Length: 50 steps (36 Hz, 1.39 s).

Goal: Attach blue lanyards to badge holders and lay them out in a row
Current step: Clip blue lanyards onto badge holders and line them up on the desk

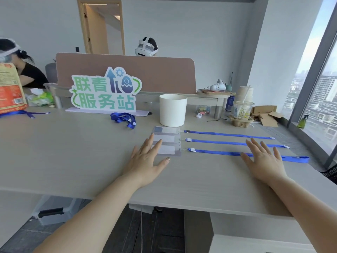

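Three clear badge holders (167,140) lie stacked in a column on the pale table (73,152), each clipped to a blue lanyard stretched straight to the right: the far one (228,134), the middle one (218,142) and the near one (218,152). My left hand (145,159) lies flat with straight fingers, its fingertips touching the left edges of the holders. My right hand (262,159) lies flat over the near lanyard, fingers spread toward the middle one. A loose bundle of blue lanyards (124,119) sits further back.
A white cylindrical container (172,110) stands just behind the holders. A green sign (105,92) and a pink divider (127,70) stand behind. Cups and cardboard (242,111) clutter the back right. Another blue lanyard (18,113) lies far left. Two people sit beyond.
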Motion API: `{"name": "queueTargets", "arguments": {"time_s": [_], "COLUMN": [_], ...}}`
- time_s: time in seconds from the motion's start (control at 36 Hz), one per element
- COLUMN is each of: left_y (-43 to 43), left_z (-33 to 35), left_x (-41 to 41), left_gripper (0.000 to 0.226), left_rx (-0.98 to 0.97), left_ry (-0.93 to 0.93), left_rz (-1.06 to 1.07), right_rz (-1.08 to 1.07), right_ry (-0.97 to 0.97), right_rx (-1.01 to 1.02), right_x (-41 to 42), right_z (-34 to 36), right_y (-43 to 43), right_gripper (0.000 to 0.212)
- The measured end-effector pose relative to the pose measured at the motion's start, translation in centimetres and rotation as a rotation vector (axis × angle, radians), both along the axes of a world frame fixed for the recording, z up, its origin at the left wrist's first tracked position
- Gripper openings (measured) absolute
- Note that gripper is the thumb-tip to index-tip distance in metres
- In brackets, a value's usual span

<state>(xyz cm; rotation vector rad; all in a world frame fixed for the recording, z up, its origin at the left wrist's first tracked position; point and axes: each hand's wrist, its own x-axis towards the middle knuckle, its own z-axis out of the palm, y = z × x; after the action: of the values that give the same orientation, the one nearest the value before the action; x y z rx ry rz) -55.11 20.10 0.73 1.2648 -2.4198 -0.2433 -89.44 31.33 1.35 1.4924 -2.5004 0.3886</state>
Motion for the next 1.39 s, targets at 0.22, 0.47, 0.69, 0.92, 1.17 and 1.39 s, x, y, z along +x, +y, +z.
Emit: {"name": "queueTargets", "arguments": {"time_s": [0.22, 0.47, 0.69, 0.92, 1.17, 1.39], "left_y": [-3.3, -7.7, -11.4, -16.6, -24.0, -26.1], "left_z": [0.8, -0.5, -1.2, -1.0, -0.8, -0.7], "left_x": [12.7, 32.5, 43.7, 50.6, 56.2, 56.9], "left_gripper": [0.068, 0.067, 0.06, 0.08, 0.095, 0.076], "left_rx": [-0.047, 0.021, 0.026, 0.131, 0.187, 0.143], "left_ry": [-0.013, 0.004, 0.055, -0.124, -0.152, -0.246], "left_rz": [0.164, 0.458, 0.666, 0.871, 1.04, 0.96], "right_rz": [0.351, 0.736, 0.964, 1.062, 1.128, 1.139], "right_ry": [-0.096, -0.089, -0.1, -0.115, -0.174, -0.349], "right_rx": [-0.1, -0.036, -0.002, 0.078, 0.042, -0.002], "right_x": [14.4, 34.4, 50.3, 60.0, 62.8, 62.5], "right_z": [0.6, 0.3, -0.3, -0.8, -1.4, -1.9], "right_y": [-8.6, -21.0, -28.6, -35.5, -41.1, -41.9], "right_gripper": [0.058, 0.045, 0.049, 0.054, 0.052, 0.044]}}
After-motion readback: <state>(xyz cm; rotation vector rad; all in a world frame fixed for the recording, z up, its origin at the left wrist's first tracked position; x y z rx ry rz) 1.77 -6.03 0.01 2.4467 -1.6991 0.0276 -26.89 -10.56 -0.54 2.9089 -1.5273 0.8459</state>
